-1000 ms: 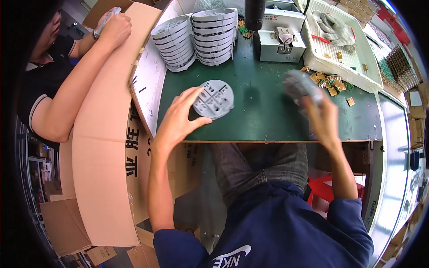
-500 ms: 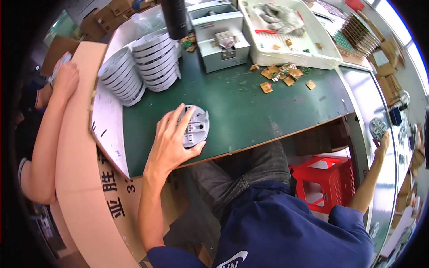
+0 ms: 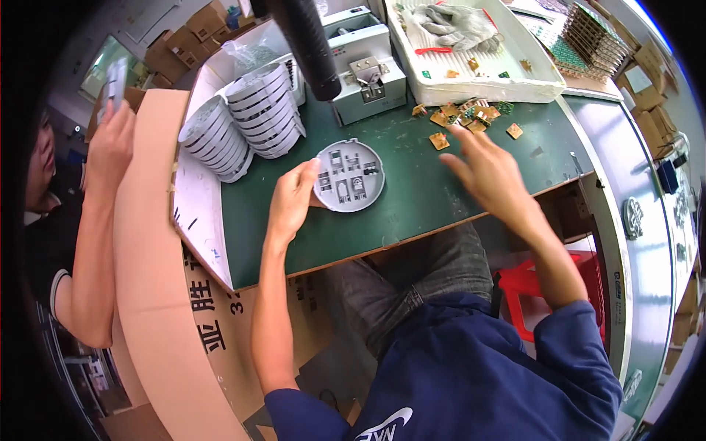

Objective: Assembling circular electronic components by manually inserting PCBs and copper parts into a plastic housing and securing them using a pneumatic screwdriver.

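In my left hand (image 3: 291,200) is a round grey plastic housing (image 3: 350,192), gripped by its left rim between thumb and fingers. Its recessed, slotted face points up, above the near part of the green worktable (image 3: 412,180). My right hand (image 3: 491,176) is over the table to the right, fingers apart and nothing visible in them. Its fingertips are just in front of a loose pile of small copper-coloured circuit boards (image 3: 482,116). One single board (image 3: 439,140) lies close to the fingertips.
Two stacks of round grey housings (image 3: 265,110) stand at the back left. A dark cylinder (image 3: 312,55) hangs before a grey metal box (image 3: 371,81). A white tray (image 3: 515,84) holds gloves (image 3: 456,28). Another person's hand (image 3: 110,147) is beyond the cardboard at left.
My right hand has come from the far-right surface, where it held a round grey part; that part now lies there. The housing in my left hand has moved rightward and shows a different face.
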`<state>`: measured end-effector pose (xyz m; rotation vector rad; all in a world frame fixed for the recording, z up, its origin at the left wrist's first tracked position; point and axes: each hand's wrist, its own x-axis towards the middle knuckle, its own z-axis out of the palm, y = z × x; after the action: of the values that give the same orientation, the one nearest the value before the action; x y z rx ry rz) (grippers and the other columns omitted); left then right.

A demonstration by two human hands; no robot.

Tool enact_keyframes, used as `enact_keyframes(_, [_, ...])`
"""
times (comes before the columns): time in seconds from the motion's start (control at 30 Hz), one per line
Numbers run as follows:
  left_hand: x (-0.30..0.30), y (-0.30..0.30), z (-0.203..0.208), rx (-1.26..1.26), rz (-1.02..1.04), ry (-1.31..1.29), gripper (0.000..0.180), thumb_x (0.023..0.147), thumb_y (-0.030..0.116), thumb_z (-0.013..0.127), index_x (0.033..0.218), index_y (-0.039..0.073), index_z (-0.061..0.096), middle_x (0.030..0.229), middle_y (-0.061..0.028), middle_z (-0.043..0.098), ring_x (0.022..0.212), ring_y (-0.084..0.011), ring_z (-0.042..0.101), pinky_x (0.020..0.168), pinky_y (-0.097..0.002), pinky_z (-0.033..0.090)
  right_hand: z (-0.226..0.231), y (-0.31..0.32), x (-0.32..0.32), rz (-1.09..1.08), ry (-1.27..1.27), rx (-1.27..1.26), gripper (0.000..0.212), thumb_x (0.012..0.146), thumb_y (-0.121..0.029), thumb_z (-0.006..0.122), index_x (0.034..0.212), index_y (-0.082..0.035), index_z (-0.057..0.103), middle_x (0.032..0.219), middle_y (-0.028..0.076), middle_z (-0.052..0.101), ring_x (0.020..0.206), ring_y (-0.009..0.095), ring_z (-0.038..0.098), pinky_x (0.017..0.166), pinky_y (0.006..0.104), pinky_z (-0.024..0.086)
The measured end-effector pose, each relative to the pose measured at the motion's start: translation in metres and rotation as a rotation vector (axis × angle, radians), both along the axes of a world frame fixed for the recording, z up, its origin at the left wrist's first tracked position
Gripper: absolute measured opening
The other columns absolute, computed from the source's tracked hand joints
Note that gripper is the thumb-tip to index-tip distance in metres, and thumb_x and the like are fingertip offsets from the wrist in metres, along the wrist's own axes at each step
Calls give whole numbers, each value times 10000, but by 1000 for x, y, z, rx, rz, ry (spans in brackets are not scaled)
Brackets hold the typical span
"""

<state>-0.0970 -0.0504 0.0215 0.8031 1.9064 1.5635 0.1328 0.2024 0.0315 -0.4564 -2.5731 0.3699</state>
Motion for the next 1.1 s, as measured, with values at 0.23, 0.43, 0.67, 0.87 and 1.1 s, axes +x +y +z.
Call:
enact_keyframes(0.23, [29, 13, 8, -5, -29, -15, 479, 1097, 378, 530, 1088, -74, 690, 798, -16, 656, 692, -74, 659, 645, -264, 612, -30, 4, -44, -71, 59, 104, 335, 930, -220, 741, 1158, -32, 583, 1031, 175, 644, 888, 370, 681, 733, 455, 558])
enact_keyframes(0.43, [31, 31, 0, -60, -68, 138, 506, 1074, 421, 567, 1061, -59, 729, 688, 4, 607, 650, -57, 618, 555, -264, 543, -22, 12, -34, -11, 171, -304, 292, 889, -114, 783, 1111, -29, 613, 957, 124, 657, 790, 230, 643, 732, 362, 528])
enact_keyframes(0.67, [25, 60, 9, -189, -117, 406, 430, 1045, 401, 616, 1067, -6, 754, 662, -53, 659, 545, -144, 535, 565, -317, 479, -25, 32, -20, 34, 140, -817, 227, 986, -158, 717, 1133, 1, 647, 862, 25, 603, 690, 100, 580, 628, 244, 489])
enact_keyframes(0.87, [24, 79, 8, -60, -45, 753, 269, 966, 286, 715, 1100, 62, 775, 1055, -138, 731, 883, -291, 692, 785, -392, 548, 13, -5, -24, 292, 258, -1082, 380, 1092, -180, 548, 1445, -41, 551, 796, -22, 509, 644, 57, 520, 560, 221, 460])
enact_keyframes(1.1, [89, 71, 37, 153, -26, 109, 388, 988, 336, 733, 1182, 0, 745, 867, -47, 751, 769, -53, 637, 683, -248, 528, 20, -33, -29, 324, 260, -494, 484, 1002, -3, 598, 1470, -122, 568, 908, 28, 567, 780, 117, 554, 724, 278, 489])
